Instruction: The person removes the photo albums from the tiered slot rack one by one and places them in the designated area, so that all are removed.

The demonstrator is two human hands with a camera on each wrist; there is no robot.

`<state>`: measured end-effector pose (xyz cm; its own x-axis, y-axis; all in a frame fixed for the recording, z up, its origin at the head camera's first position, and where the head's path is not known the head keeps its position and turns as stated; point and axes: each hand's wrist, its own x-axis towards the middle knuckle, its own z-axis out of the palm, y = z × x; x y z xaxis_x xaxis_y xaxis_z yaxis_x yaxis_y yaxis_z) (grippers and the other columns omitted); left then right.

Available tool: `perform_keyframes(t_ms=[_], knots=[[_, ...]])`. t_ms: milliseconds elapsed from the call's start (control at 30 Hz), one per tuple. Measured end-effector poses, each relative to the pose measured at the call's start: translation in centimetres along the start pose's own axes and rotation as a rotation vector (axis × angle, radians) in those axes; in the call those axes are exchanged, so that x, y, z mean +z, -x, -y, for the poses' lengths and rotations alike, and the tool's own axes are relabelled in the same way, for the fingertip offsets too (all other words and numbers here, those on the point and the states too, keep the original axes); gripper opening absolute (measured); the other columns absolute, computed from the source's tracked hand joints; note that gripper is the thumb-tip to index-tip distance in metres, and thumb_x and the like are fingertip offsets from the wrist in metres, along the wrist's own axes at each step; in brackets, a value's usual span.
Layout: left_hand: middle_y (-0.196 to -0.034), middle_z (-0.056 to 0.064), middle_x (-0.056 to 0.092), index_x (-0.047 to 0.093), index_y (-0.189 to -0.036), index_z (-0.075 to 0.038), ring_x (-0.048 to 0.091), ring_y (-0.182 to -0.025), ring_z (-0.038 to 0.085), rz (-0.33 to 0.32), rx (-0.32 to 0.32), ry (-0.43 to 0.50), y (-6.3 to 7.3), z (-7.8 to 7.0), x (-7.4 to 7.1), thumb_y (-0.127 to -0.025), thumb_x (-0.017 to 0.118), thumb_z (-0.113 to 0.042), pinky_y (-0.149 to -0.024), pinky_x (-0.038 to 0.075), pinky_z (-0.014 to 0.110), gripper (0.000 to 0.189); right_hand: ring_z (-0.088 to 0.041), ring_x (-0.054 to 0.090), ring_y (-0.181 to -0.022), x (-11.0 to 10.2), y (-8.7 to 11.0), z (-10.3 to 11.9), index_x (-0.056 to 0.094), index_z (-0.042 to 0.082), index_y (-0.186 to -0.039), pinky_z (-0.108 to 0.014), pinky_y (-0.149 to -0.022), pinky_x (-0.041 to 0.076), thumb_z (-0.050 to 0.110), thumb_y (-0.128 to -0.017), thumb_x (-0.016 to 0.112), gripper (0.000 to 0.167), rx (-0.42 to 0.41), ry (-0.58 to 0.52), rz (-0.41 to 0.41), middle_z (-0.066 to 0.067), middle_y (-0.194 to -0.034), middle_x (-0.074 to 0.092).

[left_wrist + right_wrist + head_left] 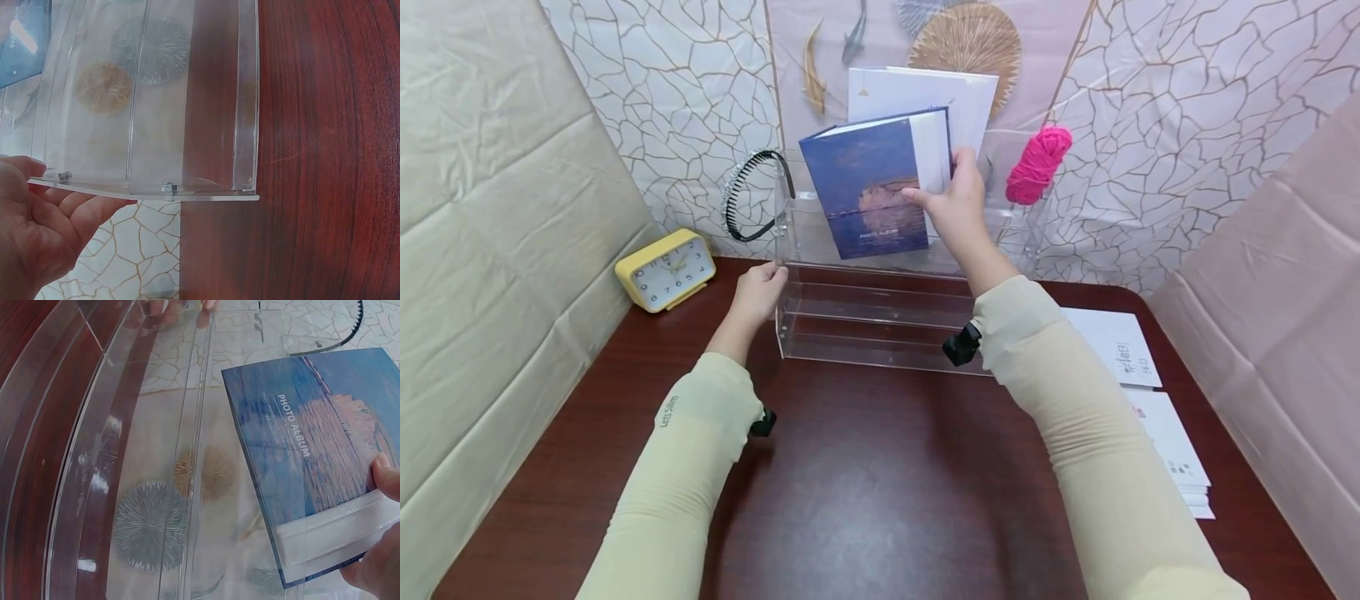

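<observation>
My right hand (pixel 958 200) grips a blue photo album (pixel 868 196) by its right side, thumb on the front cover and fingers behind. The album leans to the left at the upper tier of a clear acrylic rack (pixel 880 312), in front of a white book (pixel 887 87) standing there. In the right wrist view the photo album (pixel 312 437) shows its printed title and a white band near the thumb. My left hand (pixel 760 292) holds the rack's left side panel; in the left wrist view its thumb and fingers pinch the panel's edge (pixel 206 197).
A black toothed headband (pixel 752 196) hangs at the rack's upper left corner. A bundle of pink yarn (pixel 1039 165) sits at its upper right. A yellow alarm clock (pixel 666 269) stands on the table's left. White booklets (pixel 1165 442) lie along the right edge.
</observation>
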<state>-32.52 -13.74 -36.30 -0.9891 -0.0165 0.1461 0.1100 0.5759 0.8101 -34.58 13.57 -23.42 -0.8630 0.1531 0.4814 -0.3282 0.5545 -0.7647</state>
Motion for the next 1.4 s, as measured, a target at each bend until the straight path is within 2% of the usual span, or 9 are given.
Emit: perform_keyframes(t_ms=[133,267,467,667,867,933,1167,1333,1400], knots=[[-0.089,0.019,0.058,0.059,-0.099,-0.001,0.055,-0.089,0.031,0.007,0.006,-0.003,0.0,0.0,0.1,-0.097,0.038,-0.026,-0.078,0.048,0.041,0.032,-0.016,0.050,-0.101,-0.5,-0.1,-0.1,0.042,-0.002,-0.111,-0.021,-0.088,0.039,0.009,-0.069,0.083,0.060,-0.004,-0.108,-0.045,-0.012,-0.107,0.054],[-0.087,0.018,0.057,0.058,-0.100,-0.002,0.056,-0.087,0.031,0.005,0.003,-0.005,0.0,0.0,0.1,-0.098,0.038,-0.026,-0.076,0.048,0.041,0.032,-0.015,0.050,-0.097,-1.1,-0.4,0.1,0.042,0.001,-0.108,-0.023,-0.085,0.041,0.009,-0.069,0.083,0.057,-0.013,-0.154,-0.074,-0.009,-0.103,0.054],[-0.082,0.017,0.054,0.056,-0.093,-0.003,0.055,-0.087,0.030,0.003,0.007,-0.015,-0.1,0.1,0.0,-0.098,0.037,-0.027,-0.076,0.047,0.040,0.031,-0.014,0.052,-0.097,-2.0,-0.7,0.4,0.042,0.003,-0.109,-0.025,-0.086,0.043,0.007,-0.070,0.082,0.057,-0.009,-0.225,-0.065,-0.007,-0.103,0.054],[-0.078,0.016,0.051,0.053,-0.087,-0.003,0.053,-0.084,0.030,-0.003,0.005,-0.014,-0.1,0.2,0.1,-0.098,0.038,-0.027,-0.077,0.045,0.040,0.030,-0.015,0.053,-0.096,-2.6,-1.0,0.9,0.041,0.008,-0.101,-0.026,-0.085,0.043,0.005,-0.068,0.083,0.054,-0.011,-0.275,-0.058,-0.007,-0.099,0.055],[-0.083,0.016,0.055,0.057,-0.093,-0.003,0.051,-0.089,0.030,-0.008,0.015,-0.023,-0.1,0.0,0.1,-0.098,0.038,-0.027,-0.082,0.042,0.042,0.031,-0.016,0.053,-0.094,-3.3,-1.1,1.2,0.039,0.012,-0.098,-0.028,-0.084,0.044,0.004,-0.067,0.083,0.055,0.022,-0.300,-0.038,-0.006,-0.097,0.056],[-0.084,0.016,0.055,0.058,-0.095,-0.003,0.051,-0.089,0.030,-0.007,0.015,-0.022,-0.1,0.0,0.1,-0.098,0.038,-0.027,-0.082,0.043,0.042,0.031,-0.016,0.053,-0.094,-3.6,-1.1,1.2,0.039,0.013,-0.097,-0.027,-0.085,0.043,0.003,-0.066,0.084,0.055,0.011,-0.308,-0.035,-0.006,-0.097,0.056],[-0.072,0.013,0.048,0.058,-0.093,-0.002,0.052,-0.083,0.030,-0.015,0.025,-0.019,-0.1,0.0,0.1,-0.097,0.039,-0.026,-0.078,0.044,0.040,0.031,-0.016,0.053,-0.100,-4.9,-0.8,1.8,0.039,0.011,-0.096,-0.027,-0.088,0.042,-0.006,-0.064,0.082,0.056,-0.116,-0.353,-0.062,-0.010,-0.103,0.057],[-0.071,0.012,0.047,0.058,-0.093,-0.002,0.052,-0.081,0.030,-0.017,0.018,-0.020,-0.1,0.1,0.1,-0.097,0.039,-0.026,-0.076,0.043,0.039,0.031,-0.013,0.053,-0.101,-6.8,1.1,3.5,0.043,0.009,-0.098,-0.024,-0.089,0.041,-0.004,-0.064,0.082,0.053,-0.245,-0.253,-0.170,-0.010,-0.104,0.059],[-0.071,0.013,0.048,0.056,-0.090,-0.002,0.052,-0.081,0.030,-0.016,0.018,-0.015,-0.1,0.1,0.1,-0.097,0.039,-0.026,-0.076,0.043,0.040,0.031,-0.014,0.054,-0.102,-7.9,2.3,4.3,0.045,0.007,-0.100,-0.025,-0.090,0.041,-0.005,-0.064,0.081,0.052,-0.289,-0.253,-0.217,-0.010,-0.105,0.059]])
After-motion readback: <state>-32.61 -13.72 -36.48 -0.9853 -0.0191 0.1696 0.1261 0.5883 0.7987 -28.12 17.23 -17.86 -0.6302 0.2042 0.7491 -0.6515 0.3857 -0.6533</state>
